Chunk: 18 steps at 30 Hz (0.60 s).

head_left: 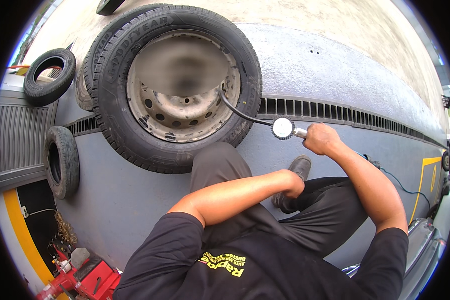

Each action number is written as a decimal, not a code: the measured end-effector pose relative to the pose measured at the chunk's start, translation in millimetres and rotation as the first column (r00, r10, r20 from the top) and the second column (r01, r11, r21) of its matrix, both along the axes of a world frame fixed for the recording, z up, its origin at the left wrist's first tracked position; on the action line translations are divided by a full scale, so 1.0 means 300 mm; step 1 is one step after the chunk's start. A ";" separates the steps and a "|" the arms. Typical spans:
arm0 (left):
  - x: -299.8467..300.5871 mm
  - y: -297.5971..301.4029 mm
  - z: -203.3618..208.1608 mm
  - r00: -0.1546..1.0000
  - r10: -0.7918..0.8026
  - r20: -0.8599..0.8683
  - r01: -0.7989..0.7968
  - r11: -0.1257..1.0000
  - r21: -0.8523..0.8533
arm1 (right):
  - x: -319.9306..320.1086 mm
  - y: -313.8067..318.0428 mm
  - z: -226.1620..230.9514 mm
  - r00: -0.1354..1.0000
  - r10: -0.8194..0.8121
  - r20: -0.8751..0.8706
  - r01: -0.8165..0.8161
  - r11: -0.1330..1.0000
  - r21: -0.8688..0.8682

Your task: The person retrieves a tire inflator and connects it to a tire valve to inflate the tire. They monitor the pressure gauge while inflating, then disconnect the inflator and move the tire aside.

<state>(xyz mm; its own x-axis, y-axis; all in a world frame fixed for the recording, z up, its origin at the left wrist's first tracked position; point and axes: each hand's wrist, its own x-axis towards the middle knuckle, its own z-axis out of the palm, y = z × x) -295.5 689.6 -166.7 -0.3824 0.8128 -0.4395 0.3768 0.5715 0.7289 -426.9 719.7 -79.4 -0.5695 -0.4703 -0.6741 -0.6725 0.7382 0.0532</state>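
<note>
A large black tire on a worn steel wheel point(182, 119) stands upright in front of me, its upper middle blurred. My right hand point(321, 138) is closed round the metal handle of a tire inflator, whose round white-faced pressure gauge point(283, 128) points toward the wheel. From the gauge a short black hose point(242, 116) curves up to the rim's right side, by the valve area. My left arm crosses over my bent leg. My left hand point(293, 184) hangs beside my other leg, above my dark shoe point(301, 167); its fingers are hidden, and I cannot tell what they do.
Behind the wheel leans another tire point(89, 65). Two loose tires point(50, 77) stand at the left, near a grey ribbed metal panel point(22, 135). A drain grate point(330, 111) crosses the floor. Red equipment point(85, 275) sits lower left; a thin air line point(402, 185) trails right.
</note>
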 end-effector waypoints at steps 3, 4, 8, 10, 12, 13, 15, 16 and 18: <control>0.001 0.001 -0.002 1.000 0.010 0.009 -0.011 1.000 0.008 | 0.001 -0.002 0.004 1.000 0.004 -0.003 -0.004 1.000 0.000; 0.001 0.001 -0.001 1.000 0.006 0.011 -0.006 1.000 -0.001 | 0.002 -0.002 0.005 1.000 0.006 -0.005 -0.006 1.000 -0.001; 0.000 -0.003 0.006 1.000 0.016 0.019 -0.015 1.000 -0.012 | -0.002 -0.001 0.001 1.000 0.002 -0.001 -0.002 1.000 0.005; 0.000 -0.005 0.010 1.000 0.017 0.013 -0.017 1.000 -0.004 | -0.004 0.000 -0.005 1.000 0.024 -0.003 -0.024 1.000 0.017; -0.001 -0.005 0.012 1.000 0.006 0.000 -0.006 1.000 0.006 | -0.005 0.001 -0.010 1.000 0.008 0.000 -0.008 1.000 0.010; 0.000 -0.005 0.013 1.000 0.002 0.002 -0.002 1.000 -0.002 | -0.006 0.002 -0.012 1.000 0.008 -0.003 -0.008 1.000 0.018; 0.000 -0.005 0.014 1.000 0.007 0.006 -0.007 1.000 -0.012 | -0.006 0.003 -0.013 1.000 0.000 0.001 0.000 1.000 0.008; 0.000 -0.005 0.013 1.000 0.005 0.002 -0.005 1.000 -0.012 | -0.006 0.003 -0.012 1.000 0.005 -0.002 -0.005 1.000 0.012; 0.000 -0.005 0.013 1.000 0.006 -0.003 -0.006 1.000 -0.007 | -0.007 0.002 -0.011 1.000 -0.008 0.003 0.008 1.000 0.010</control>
